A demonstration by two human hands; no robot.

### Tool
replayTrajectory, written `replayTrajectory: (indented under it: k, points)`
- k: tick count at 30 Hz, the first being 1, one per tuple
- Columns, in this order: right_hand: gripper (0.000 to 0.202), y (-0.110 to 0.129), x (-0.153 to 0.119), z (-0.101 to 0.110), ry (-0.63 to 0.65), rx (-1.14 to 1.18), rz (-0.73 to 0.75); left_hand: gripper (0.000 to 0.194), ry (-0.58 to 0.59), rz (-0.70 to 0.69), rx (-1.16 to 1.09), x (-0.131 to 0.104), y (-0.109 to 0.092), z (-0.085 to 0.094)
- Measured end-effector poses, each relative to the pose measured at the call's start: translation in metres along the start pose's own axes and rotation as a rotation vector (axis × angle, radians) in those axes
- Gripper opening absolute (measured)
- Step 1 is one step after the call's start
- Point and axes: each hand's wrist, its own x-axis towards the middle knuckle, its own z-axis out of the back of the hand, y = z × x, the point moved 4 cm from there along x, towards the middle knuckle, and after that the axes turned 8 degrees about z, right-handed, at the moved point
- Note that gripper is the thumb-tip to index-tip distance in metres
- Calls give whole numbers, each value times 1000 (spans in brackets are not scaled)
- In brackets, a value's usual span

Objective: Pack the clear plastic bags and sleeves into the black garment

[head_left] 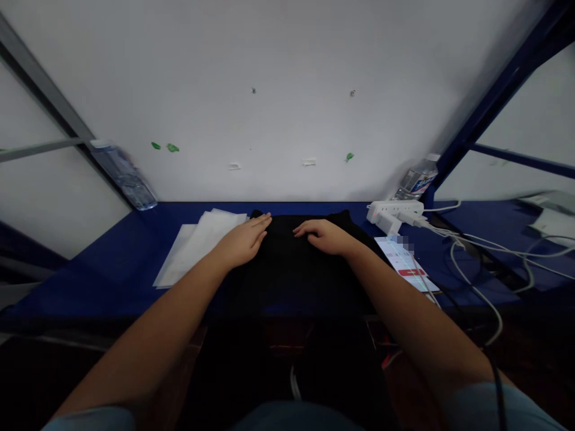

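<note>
A black cloth [291, 263] lies spread on the blue table in front of me, reaching down to the table's front edge. On its upper left part rests my left hand [246, 240], palm down with the fingers stretched out, holding nothing. My right hand [326, 236] touches the cloth's upper right part, its fingers slightly bent and apart, with nothing visible in them. The cloth's dark folds are hard to make out.
White sheets [191, 248] lie left of the cloth. To the right are a lit phone [404, 260], a white power strip [395, 209] and loose cables. Bottles stand at the back left [128, 179] and back right [417, 178], against the white wall [287, 120].
</note>
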Motion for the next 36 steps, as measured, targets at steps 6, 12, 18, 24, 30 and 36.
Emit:
replayTrajectory:
  k: [6, 12, 18, 24, 30, 36]
  points:
    - [32, 29, 7, 2, 26, -201, 26, 57, -27, 29, -39, -3, 9, -18]
    - [47, 79, 27, -38, 113, -458, -42, 59, -38, 23, -49, 2, 16, -24]
    - [28, 88, 40, -61, 98, -579, -152, 59, -71, 44, -56, 3, 21, -22]
    - [26, 80, 32, -42, -123, -462, -278, 62, -135, 74, -71, 2, 18, -13]
    - [21, 61, -16, 1, -545, -245, -390, 60, -114, 64, -93, -3, 11, -10]
    - [60, 27, -82, 22, -732, -200, -587, 60, 97, -133, -53, -9, -5, -15]
